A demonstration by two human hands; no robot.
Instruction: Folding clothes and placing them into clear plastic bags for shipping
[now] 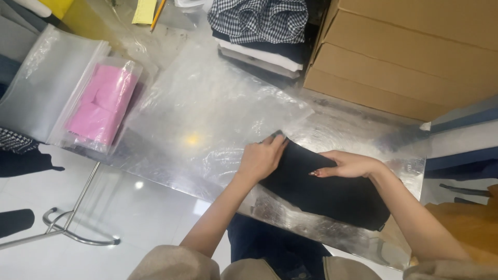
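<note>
A folded black garment (332, 192) lies on the shiny metal table (363, 129) near its front edge. My left hand (262, 158) grips the garment's far left corner, right at the edge of a large clear plastic bag (207, 109) spread flat on the table. My right hand (347, 166) rests palm down on top of the garment, fingers closed and pointing left, pressing the cloth.
A pink item in a clear bag (101, 106) lies on a stack of clear bags (41, 83) at the left. Folded clothes, checked on top (259, 26), sit at the back. Stacked cardboard boxes (410, 57) fill the back right. A metal frame (67, 228) stands on the floor.
</note>
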